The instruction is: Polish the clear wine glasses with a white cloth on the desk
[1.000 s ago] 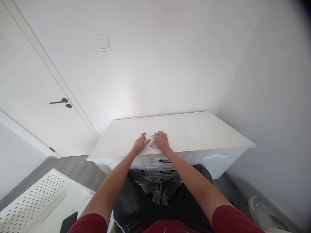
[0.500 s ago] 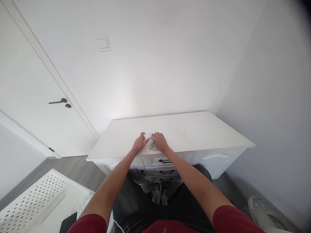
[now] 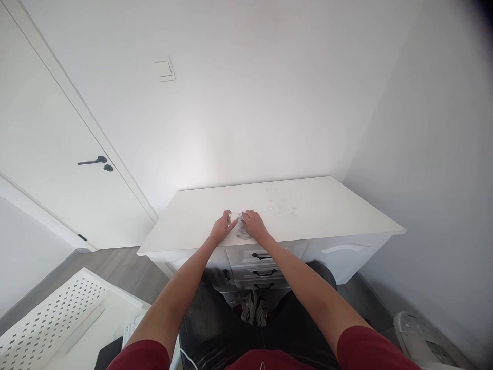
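On the white cabinet top (image 3: pixel 200 218), near its front edge, my two hands are close together. My left hand (image 3: pixel 221 228) curls its fingers and thumb round a small white object (image 3: pixel 233 218) with a curved edge. It blends into the tabletop, and I cannot make out its kind. My right hand (image 3: pixel 254 225) is closed on a crumpled pale grey cloth (image 3: pixel 242 232), which hangs down below the fingers onto the surface. The cloth's upper part is against the white object's right side.
Greyish marks (image 3: pixel 283 200) spot the cabinet top to the right. Drawers with black handles (image 3: pixel 263 273) face my knees. A white perforated panel (image 3: pixel 57 313) is at lower left, a pale appliance (image 3: pixel 419 339) at lower right. A door with a black handle (image 3: pixel 92 161) stands left.
My right hand and the cloth have shifted very slightly at the white object. My left hand stays in place.
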Motion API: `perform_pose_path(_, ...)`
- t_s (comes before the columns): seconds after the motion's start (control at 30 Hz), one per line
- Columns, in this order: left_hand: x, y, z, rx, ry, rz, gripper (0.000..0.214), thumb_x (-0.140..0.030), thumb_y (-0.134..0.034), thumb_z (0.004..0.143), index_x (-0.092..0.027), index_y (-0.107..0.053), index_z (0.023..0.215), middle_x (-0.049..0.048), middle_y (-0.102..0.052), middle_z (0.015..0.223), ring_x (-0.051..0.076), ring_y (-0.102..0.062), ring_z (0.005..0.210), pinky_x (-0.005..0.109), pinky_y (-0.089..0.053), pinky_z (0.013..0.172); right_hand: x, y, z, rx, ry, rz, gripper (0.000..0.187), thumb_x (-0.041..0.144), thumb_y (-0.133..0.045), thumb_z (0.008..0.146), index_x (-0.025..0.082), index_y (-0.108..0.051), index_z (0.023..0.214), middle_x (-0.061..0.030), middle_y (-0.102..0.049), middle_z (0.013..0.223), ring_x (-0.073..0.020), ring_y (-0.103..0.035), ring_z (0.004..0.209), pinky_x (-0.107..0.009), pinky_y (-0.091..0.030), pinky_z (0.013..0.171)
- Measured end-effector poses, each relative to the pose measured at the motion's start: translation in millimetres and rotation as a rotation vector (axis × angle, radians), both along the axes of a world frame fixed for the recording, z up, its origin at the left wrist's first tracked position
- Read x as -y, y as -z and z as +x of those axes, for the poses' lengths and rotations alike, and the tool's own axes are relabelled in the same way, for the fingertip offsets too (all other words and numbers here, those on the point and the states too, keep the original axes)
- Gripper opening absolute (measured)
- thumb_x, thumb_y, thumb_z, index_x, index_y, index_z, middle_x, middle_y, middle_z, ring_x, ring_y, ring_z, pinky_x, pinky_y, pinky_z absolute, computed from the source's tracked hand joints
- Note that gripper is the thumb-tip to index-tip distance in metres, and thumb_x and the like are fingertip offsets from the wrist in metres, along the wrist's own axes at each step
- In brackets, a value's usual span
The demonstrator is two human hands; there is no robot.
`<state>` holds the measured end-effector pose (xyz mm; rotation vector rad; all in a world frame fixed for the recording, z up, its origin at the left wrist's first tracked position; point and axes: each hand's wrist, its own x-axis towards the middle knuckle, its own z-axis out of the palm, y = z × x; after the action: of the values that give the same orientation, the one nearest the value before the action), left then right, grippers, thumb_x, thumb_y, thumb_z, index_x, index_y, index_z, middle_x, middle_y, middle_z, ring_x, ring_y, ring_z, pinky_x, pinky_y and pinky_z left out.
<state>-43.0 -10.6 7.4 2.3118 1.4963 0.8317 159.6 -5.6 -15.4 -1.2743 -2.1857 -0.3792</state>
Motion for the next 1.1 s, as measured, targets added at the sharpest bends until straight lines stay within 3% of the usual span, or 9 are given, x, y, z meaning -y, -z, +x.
perform_pose_path(0.17,1.1,-0.3,-1.0,0.015,-0.019,0.021,0.048,-0.055,-0.043,0.096,-0.019,-0.04,0.127,-0.003,-0.053,0.076,0.014,-0.054,0.064,0.025,-0.038,0.061,3.3,-3.8,1.2,0.01,-0.128,0.027,0.029,0.02,-0.045,0.099,0.012,-0.057,0.124,-0.0125,-0.06,0.105,-0.024,-0.049,0.096,-0.034,-0.038,0.082)
perform_pose_path(0.4,0.3,0.2,2.2,0.009,0.047,0.002,0.051,-0.057,-0.044,0.095,-0.02,-0.037,0.13,-0.0023,-0.055,0.08,0.014,-0.055,0.065,0.025,-0.039,0.064,-1.1,1.5,0.4,-0.025,0.177,-0.036,0.011,0.015,-0.051,0.093,0.017,-0.062,0.094,-0.01,-0.059,0.094,-0.0242,-0.049,0.092,-0.034,-0.035,0.078)
perform_pose_path(0.57,-0.1,1.4,3.2,-0.027,0.033,0.006,0.053,-0.058,-0.045,0.094,-0.02,-0.037,0.13,-0.0023,-0.055,0.081,0.014,-0.056,0.065,0.025,-0.039,0.063,-1.3,2.2,0.6,-0.064,0.251,-0.052,0.009,0.018,-0.053,0.093,0.018,-0.061,0.093,-0.0093,-0.059,0.093,-0.0235,-0.048,0.09,-0.034,-0.034,0.078)
perform_pose_path(0.73,0.5,0.2,1.7,-0.006,0.014,0.004,0.05,-0.057,-0.042,0.095,-0.02,-0.038,0.129,-0.0024,-0.055,0.079,0.015,-0.056,0.067,0.025,-0.039,0.064,1.7,-2.4,1.0,0.007,0.085,-0.054,0.013,0.017,-0.05,0.095,0.016,-0.063,0.1,-0.01,-0.061,0.096,-0.0234,-0.05,0.092,-0.034,-0.036,0.08)
perform_pose_path(0.9,1.4,-0.6,1.4,-0.001,-0.021,0.009,0.049,-0.057,-0.042,0.096,-0.02,-0.039,0.128,-0.0023,-0.054,0.077,0.016,-0.055,0.066,0.026,-0.038,0.063,6.7,-6.4,2.4,0.016,-0.111,-0.003,0.035,0.021,-0.042,0.1,0.012,-0.053,0.132,-0.0128,-0.062,0.108,-0.0241,-0.051,0.098,-0.035,-0.039,0.085)
perform_pose_path(1.0,2.1,-1.3,2.1,0.002,-0.012,0.013,0.05,-0.057,-0.042,0.095,-0.02,-0.039,0.129,-0.0019,-0.055,0.079,0.016,-0.056,0.067,0.026,-0.039,0.063,5.7,-5.2,2.0,0.008,-0.072,-0.026,0.036,0.021,-0.044,0.099,0.013,-0.052,0.133,-0.0133,-0.062,0.109,-0.0251,-0.052,0.1,-0.036,-0.04,0.084)
perform_pose_path(1.1,2.2,-1.5,2.5,-0.005,0.01,0.0,0.051,-0.057,-0.043,0.095,-0.02,-0.038,0.13,-0.0019,-0.056,0.079,0.015,-0.056,0.068,0.026,-0.04,0.064,1.8,-1.5,0.6,-0.016,0.065,-0.068,0.022,0.018,-0.048,0.096,0.016,-0.061,0.113,-0.0117,-0.062,0.101,-0.0253,-0.052,0.095,-0.036,-0.039,0.08)
